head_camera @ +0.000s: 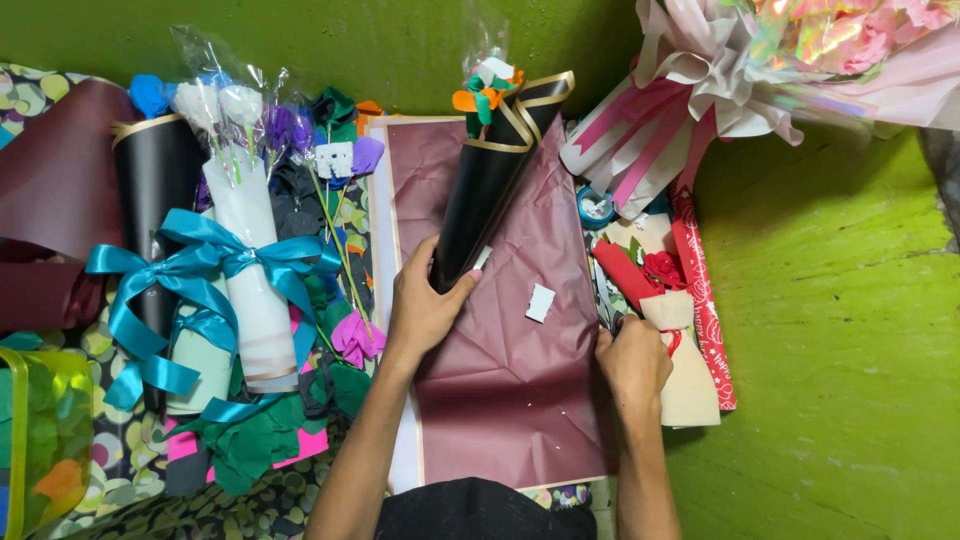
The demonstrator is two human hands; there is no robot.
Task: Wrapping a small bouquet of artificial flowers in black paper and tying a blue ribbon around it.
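Note:
My left hand [425,305] grips the narrow lower end of a black paper cone with gold edging [490,175], which holds orange, green and white flowers [485,90] in clear film. The cone lies tilted on a maroon wrapping sheet [510,380] spread flat in front of me. At that sheet's right edge, my right hand [632,362] pinches the paper with fingers closed. A small white scrap [540,302] lies on the sheet between my hands.
To the left lie a white-and-black wrap tied with a teal ribbon bow [205,265], felt flowers and a maroon roll [50,190]. On the right are a small beige wrap with red roses [670,300], a red patterned strip and a pink bouquet [720,70]. Green floor [840,330] extends right.

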